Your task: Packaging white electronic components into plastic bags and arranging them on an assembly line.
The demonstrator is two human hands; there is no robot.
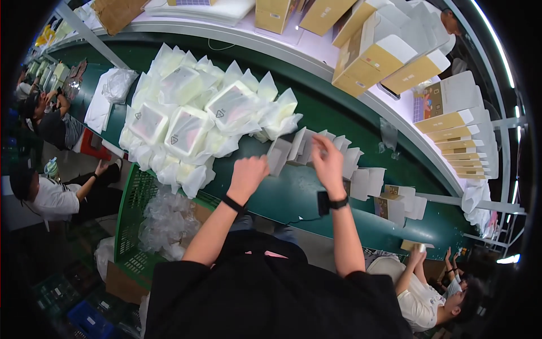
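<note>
My left hand [249,176] is closed, its fingertips at the near side of a small grey-white open carton [276,156]; whether it grips anything is hidden. My right hand [328,161] hovers over a row of small open-topped cartons [350,162], fingers bent and apart, holding nothing that I can see. To the left of my hands lies a big pile of square white items in translucent wrapping [190,130]. Further right along the belt stand more open cartons [368,182], some showing brown sides [389,208].
A green conveyor belt [305,195] runs under everything. Beyond it a white shelf [248,42] bears large yellow-brown boxes [367,53] with raised flaps. A green crate [131,220] full of clear plastic bags [166,220] stands at my left. Other people sit left and lower right.
</note>
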